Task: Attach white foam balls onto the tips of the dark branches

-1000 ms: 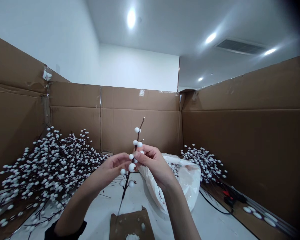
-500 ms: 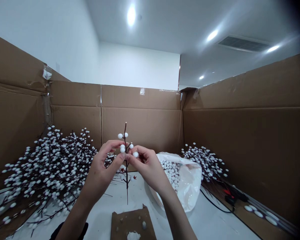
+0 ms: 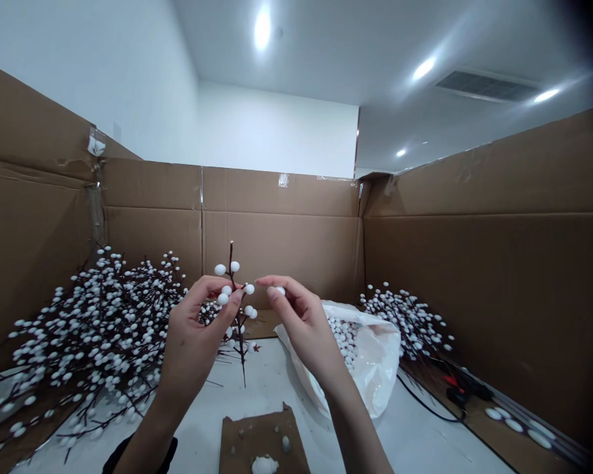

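Observation:
Between thumb and fingers, my left hand (image 3: 195, 329) pinches a dark brown artificial berry branch (image 3: 242, 349). The branch stands nearly upright with its bare tip at the top, and white berries sit on its short side twigs. My right hand (image 3: 304, 322) is a little apart on the right, its thumb and fingers closed on a single white berry (image 3: 279, 290). Below both hands lies a brown cardboard piece (image 3: 257, 434) carrying a white blob of paste-like material (image 3: 265, 465) and a few small lumps.
A large heap of white-berry branches (image 3: 113, 322) fills the left side. At the right are an open white plastic bag (image 3: 375, 355) of loose berries, another bunch of berry branches (image 3: 408, 319) and a black cable (image 3: 425, 407). Cardboard walls (image 3: 281, 243) surround the white table (image 3: 415, 447).
My right hand has moved right, away from the branch, holding a berry. My left hand has shifted slightly left with the branch, which now tilts a little.

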Demonstrator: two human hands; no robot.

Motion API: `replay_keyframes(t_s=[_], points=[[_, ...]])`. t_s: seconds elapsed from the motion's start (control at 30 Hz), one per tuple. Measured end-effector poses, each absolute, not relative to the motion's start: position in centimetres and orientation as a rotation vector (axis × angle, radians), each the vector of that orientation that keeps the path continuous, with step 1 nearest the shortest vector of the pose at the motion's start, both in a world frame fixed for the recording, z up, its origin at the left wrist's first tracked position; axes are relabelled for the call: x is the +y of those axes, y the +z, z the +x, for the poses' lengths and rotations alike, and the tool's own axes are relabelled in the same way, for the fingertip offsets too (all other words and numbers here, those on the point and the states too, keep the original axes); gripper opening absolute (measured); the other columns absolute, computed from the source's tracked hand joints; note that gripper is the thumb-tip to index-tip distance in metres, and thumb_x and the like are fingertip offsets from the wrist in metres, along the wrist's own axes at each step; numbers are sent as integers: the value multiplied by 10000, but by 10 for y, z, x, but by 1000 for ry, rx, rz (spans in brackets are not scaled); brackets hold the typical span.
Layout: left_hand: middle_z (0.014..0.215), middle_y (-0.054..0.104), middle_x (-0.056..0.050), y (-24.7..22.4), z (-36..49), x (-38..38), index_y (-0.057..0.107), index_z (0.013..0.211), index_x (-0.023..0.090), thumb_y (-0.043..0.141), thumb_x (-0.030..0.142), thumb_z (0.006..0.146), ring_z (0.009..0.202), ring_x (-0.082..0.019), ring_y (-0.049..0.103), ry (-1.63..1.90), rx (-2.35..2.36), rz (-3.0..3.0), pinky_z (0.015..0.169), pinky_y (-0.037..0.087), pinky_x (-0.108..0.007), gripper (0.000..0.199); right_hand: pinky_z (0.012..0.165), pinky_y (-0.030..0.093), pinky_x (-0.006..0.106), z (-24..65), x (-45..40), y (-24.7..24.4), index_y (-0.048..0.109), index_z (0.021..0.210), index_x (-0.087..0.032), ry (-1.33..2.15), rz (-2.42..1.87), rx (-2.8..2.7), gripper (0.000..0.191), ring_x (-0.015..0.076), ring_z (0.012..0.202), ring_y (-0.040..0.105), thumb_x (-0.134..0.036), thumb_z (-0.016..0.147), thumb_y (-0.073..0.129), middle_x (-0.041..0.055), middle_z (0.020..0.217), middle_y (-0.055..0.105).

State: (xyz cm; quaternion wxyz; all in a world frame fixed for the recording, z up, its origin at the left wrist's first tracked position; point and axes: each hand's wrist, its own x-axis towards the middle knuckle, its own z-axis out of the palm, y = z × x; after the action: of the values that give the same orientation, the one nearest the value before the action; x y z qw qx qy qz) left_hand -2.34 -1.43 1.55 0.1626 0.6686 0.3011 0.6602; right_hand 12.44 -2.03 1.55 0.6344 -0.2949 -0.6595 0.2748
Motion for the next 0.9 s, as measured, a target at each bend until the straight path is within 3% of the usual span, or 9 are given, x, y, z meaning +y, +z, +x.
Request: replay_keyframes(t_s=[0.07, 0.17, 0.43, 0.63, 0.9], points=[[831, 580, 29, 16, -23, -16, 581, 782, 220, 593, 332, 846, 830, -129, 529, 1880, 867, 1913, 760, 401, -210, 130, 523, 353, 236, 122, -21, 15, 556, 1045, -237, 635, -580, -1394, 198, 112, 557, 421, -363, 898, 517, -49, 599, 467], [786, 588, 36, 16, -22, -18, 591, 774, 216, 597, 341, 841, 770, -117, 530, 1849, 906, 1904, 716, 405, -199, 142, 602, 448, 252, 117, -21, 14, 463, 967, -237, 667, -405, -1264, 164, 121, 604, 544, -387, 915, 507, -36, 632, 595], [846, 620, 35, 14, -16, -21, 636, 829, 229, 595, 351, 840, 799, -109, 549, 1762, 917, 1909, 698, 415, -188, 129, 843, 528, 338, 110, -13, 10, 664, 813, -202, 776, -227, -1123, 233, 183, 946, 662, -407, 882, 578, 45, 934, 706], [824, 628, 10, 14, -10, -21, 629, 805, 202, 568, 339, 832, 781, -131, 561, 1671, 945, 1960, 665, 416, -221, 153, 733, 542, 292, 101, -9, 7, 696, 790, -198, 1043, -183, -1047, 256, 166, 846, 674, -454, 786, 683, 70, 949, 723], [884, 648, -8, 12, -10, -19, 621, 801, 196, 563, 341, 821, 843, -151, 581, 1680, 945, 1949, 694, 430, -237, 157, 683, 517, 210, 96, -8, 5, 721, 756, -199, 1099, -181, -988, 233, 113, 760, 645, -429, 781, 697, 27, 815, 697]])
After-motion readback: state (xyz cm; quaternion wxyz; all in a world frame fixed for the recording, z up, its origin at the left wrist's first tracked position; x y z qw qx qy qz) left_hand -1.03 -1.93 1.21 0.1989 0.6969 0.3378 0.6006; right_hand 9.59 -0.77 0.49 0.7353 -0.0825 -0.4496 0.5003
